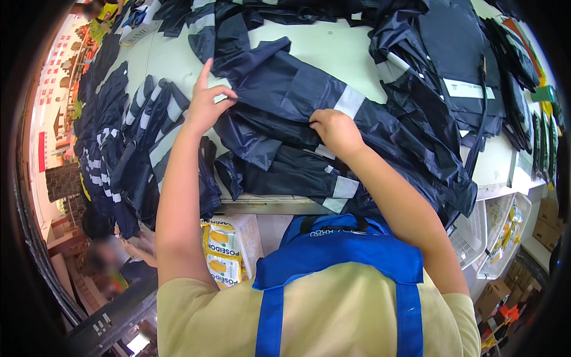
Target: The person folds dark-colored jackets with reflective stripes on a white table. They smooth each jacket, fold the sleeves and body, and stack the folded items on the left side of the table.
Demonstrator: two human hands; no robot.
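Note:
A shiny dark navy garment (279,77) with a pale grey band lies spread across the white table. Its thin fabric is creased, and I cannot tell whether it is a jacket or trousers. My right hand (339,132) pinches the near edge of this garment between thumb and fingers, just left of the band. At the garment's left part, my left hand (208,104) has its index finger stretched up and another digit reaching right onto the fabric. Those digits are apart, and the rest look curled. Nearer to me, another folded navy garment (291,172) with pale bands lies along the table edge.
More banded navy garments (143,131) hang or lie in heaps at left. Flat dark garments (452,53) are stacked at right with a white label. Below the table edge (267,205), a white basket (247,238) holds yellow packets (223,244). Another person (113,262) is at lower left.

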